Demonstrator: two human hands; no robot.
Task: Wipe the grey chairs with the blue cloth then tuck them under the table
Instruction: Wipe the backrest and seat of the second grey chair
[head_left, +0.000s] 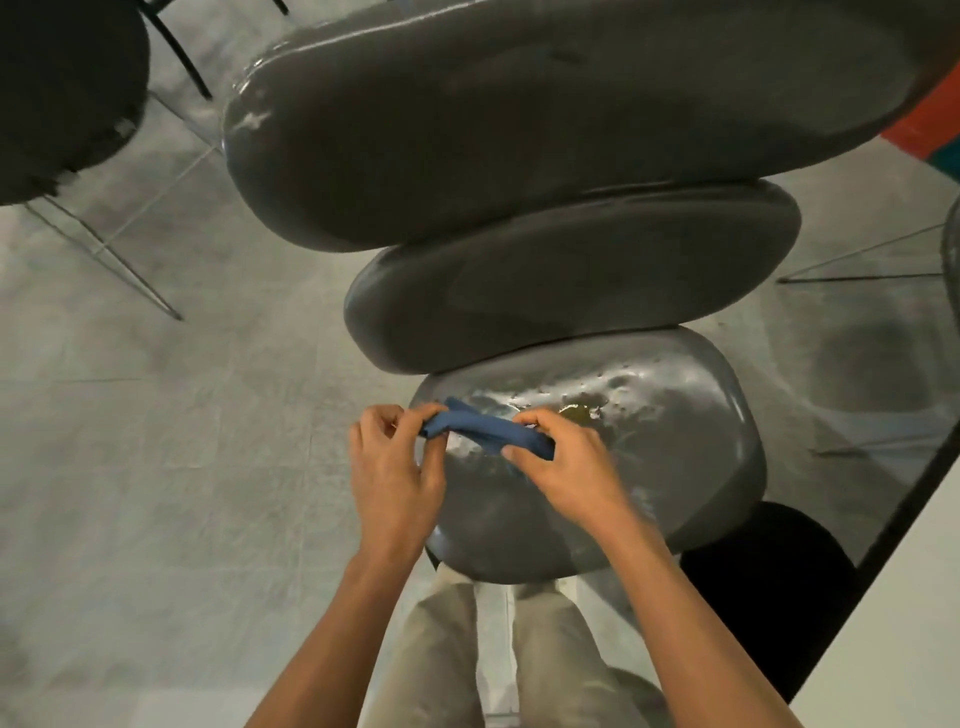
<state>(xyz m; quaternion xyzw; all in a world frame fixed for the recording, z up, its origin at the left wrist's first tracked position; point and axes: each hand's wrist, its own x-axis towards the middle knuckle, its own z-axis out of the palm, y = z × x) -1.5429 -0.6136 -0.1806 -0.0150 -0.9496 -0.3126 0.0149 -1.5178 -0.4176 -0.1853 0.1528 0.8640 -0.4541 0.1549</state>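
Both hands' fingers (519, 451) pinch the bunched blue cloth (485, 428) above the glossy rounded grey chair (675, 457).

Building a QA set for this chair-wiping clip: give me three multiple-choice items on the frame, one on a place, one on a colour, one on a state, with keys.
1. Where is the blue cloth?
A. flat on the floor
B. held over the nearest grey chair seat
C. on the white table

2. What colour is the strip at the upper right edge?
A. orange-red
B. yellow
C. purple

3. How is the cloth held?
A. by the left hand alone
B. by the right hand alone
C. by both hands, bunched into a roll

Key:
1 B, the cloth sits above the wet, shiny seat, between the hands.
2 A, an orange-red strip shows beside the far chair.
3 C, fingers of each hand pinch one end of the rolled cloth.
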